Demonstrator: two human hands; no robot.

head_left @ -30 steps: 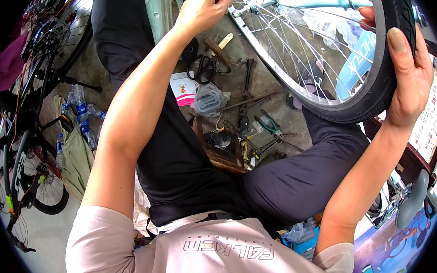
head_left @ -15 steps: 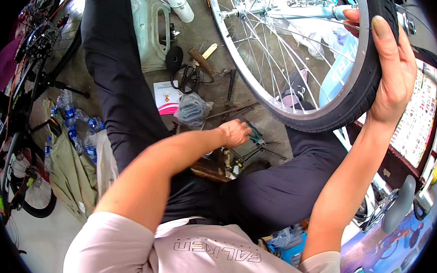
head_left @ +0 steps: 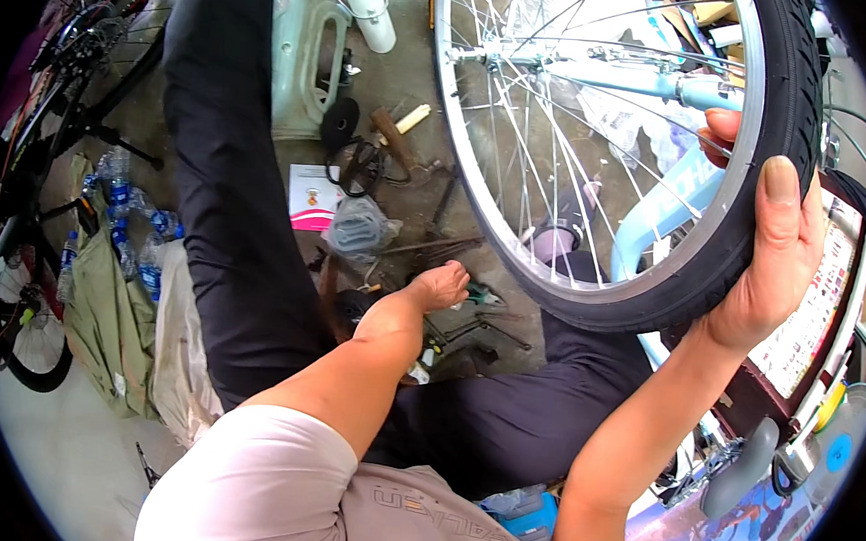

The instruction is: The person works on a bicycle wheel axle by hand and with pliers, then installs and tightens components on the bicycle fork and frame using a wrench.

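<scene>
A seated person in a pale shirt and dark trousers is holding up a bicycle wheel [head_left: 685,248] above a cluttered floor [head_left: 421,62]. The wheel is filling the upper right of the view, its black tyre [head_left: 629,310] facing the person, its thin spokes crossing a pale blue fork [head_left: 643,82] behind them. The right hand [head_left: 769,256] is gripping the wheel at its right side: the thumb is lying along the outside of the tyre, and other fingers [head_left: 721,129] are showing on the inner side of the rim, closing around it. The left hand [head_left: 440,285] is reaching down to the lower left of the wheel, its fingers curling in narrowly beside green-handled pliers [head_left: 484,295]; whether they are holding the pliers, I cannot tell. Left of the wheel, a hammer [head_left: 389,141], black-handled scissors [head_left: 362,172], a white and pink booklet [head_left: 314,192] and a clear plastic package [head_left: 358,228] are lying on the floor. Farther to the left of the wheel, a translucent green jug [head_left: 289,63] is standing, and well apart, plastic bottles [head_left: 120,192] are lying near an olive cloth [head_left: 113,320]. Below and to the right of the wheel, a grey saddle [head_left: 743,468] is showing.
</scene>
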